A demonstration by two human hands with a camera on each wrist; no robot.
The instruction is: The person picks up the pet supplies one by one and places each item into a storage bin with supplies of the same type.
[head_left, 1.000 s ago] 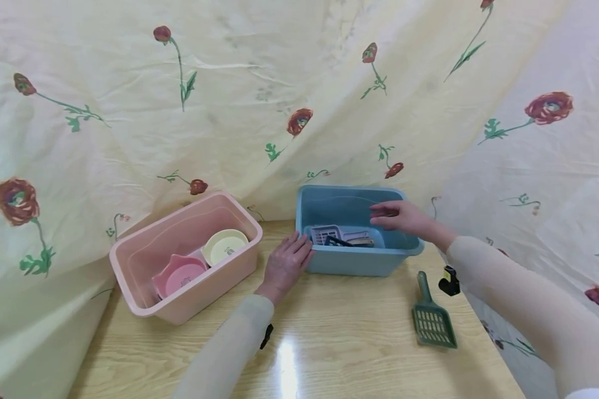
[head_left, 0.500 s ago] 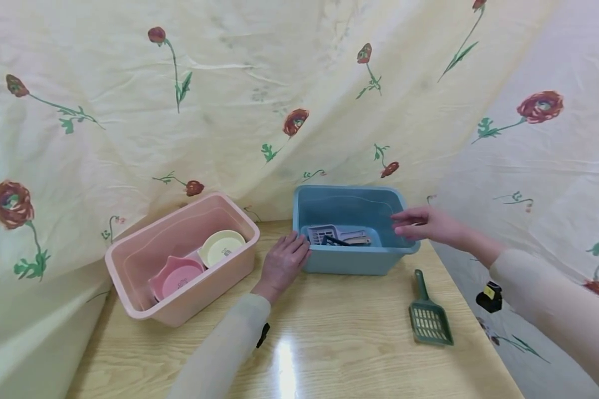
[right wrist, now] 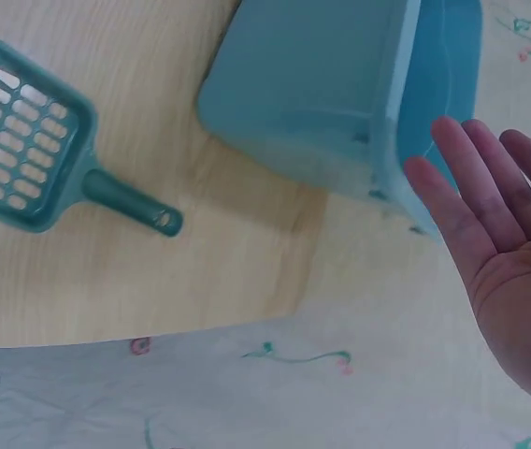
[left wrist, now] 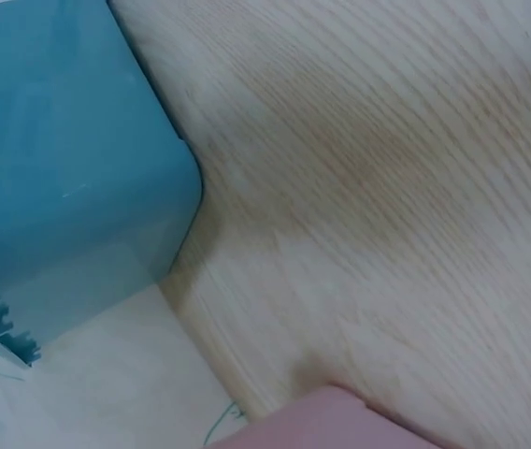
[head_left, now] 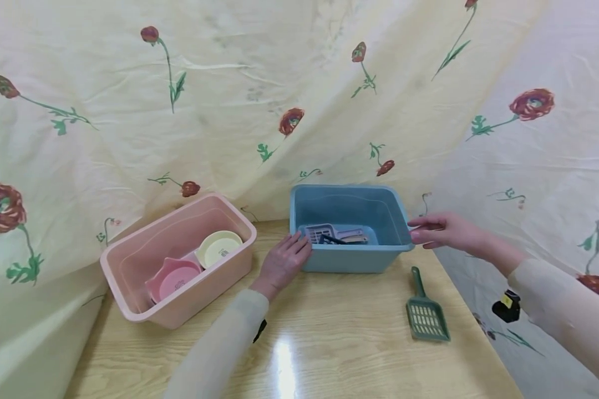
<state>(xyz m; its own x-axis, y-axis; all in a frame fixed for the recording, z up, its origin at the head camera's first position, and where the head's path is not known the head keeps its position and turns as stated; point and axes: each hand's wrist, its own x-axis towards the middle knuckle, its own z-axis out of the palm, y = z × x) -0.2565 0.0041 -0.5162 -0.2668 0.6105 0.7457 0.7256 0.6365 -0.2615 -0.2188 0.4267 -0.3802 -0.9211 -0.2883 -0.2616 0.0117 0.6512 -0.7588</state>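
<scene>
A blue plastic bin [head_left: 349,260] stands at the back of the wooden table. My left hand [head_left: 282,266] rests its fingertips on the bin's front left rim corner; only a sliver of it enters the left wrist view's left edge. At the opposite end, my right hand [head_left: 451,231] has its extended fingertips right at the bin's right rim. The right wrist view shows that palm [right wrist: 518,299] facing the camera, holding nothing. Inside the bin lie a lilac slotted litter scoop [head_left: 321,233] and a dark scoop [head_left: 331,240], partly hidden by the front wall.
A green slotted litter scoop [head_left: 426,320] lies near the table's right edge. To the left stands a pink bin [head_left: 204,296] holding a pink cat-eared bowl [head_left: 179,277] and a pale yellow bowl [head_left: 221,249]. Floral cloth [head_left: 219,111] hangs behind the table.
My right hand has moved right, from over the blue bin's inside to its right rim. My left hand stays at the front left corner. The view has shifted slightly.
</scene>
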